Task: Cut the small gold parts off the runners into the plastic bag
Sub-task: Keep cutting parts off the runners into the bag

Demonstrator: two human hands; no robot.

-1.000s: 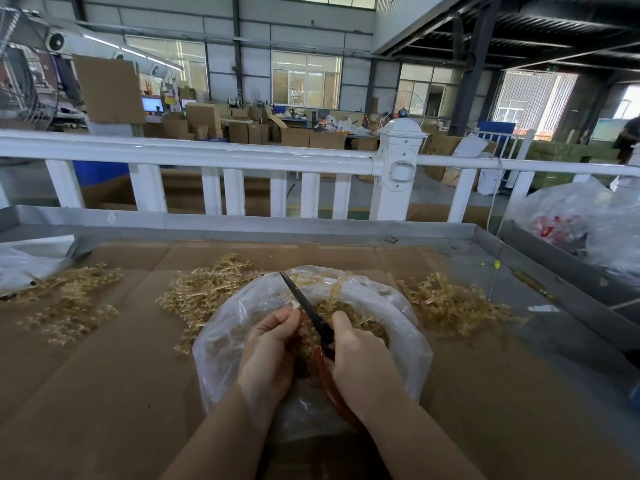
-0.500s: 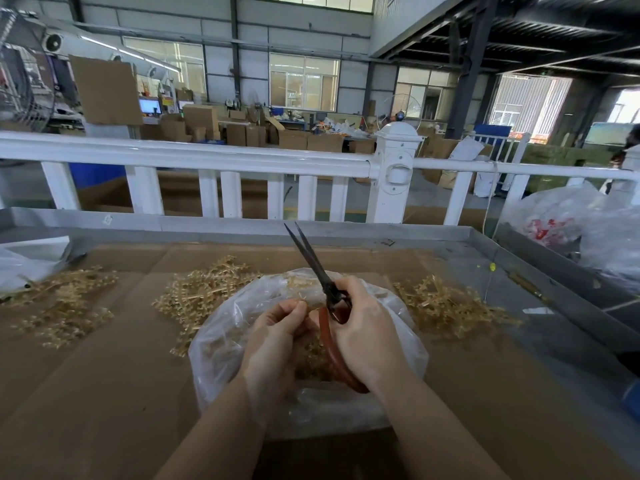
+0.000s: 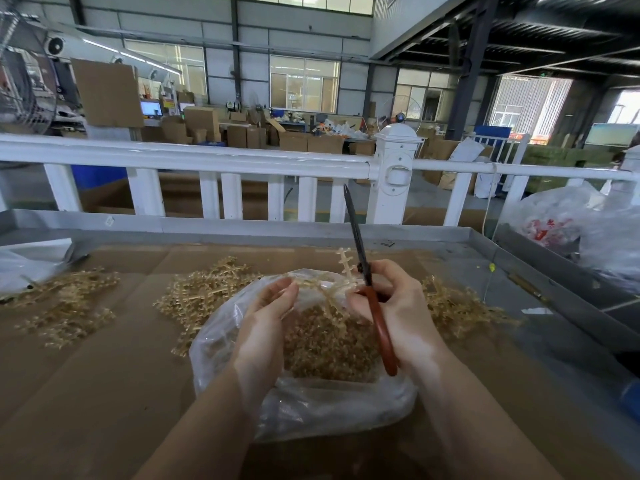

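Under both hands, on the table (image 3: 104, 393), sits the plastic bag (image 3: 311, 410) of gold parts (image 3: 325, 344), above which the right hand (image 3: 398, 313) grips blades-up scissors (image 3: 367, 285) while the left hand (image 3: 266, 317) pinches a runner (image 3: 346, 268).

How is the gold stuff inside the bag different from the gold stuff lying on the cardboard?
The gold bits in the plastic bag are small loose pieces heaped together. The gold runners on the cardboard are longer branching sticks, spread out flat in tangled piles. The bag's bits sit between both hands; the piles lie untouched beside the bag. Both are the same shiny gold colour.
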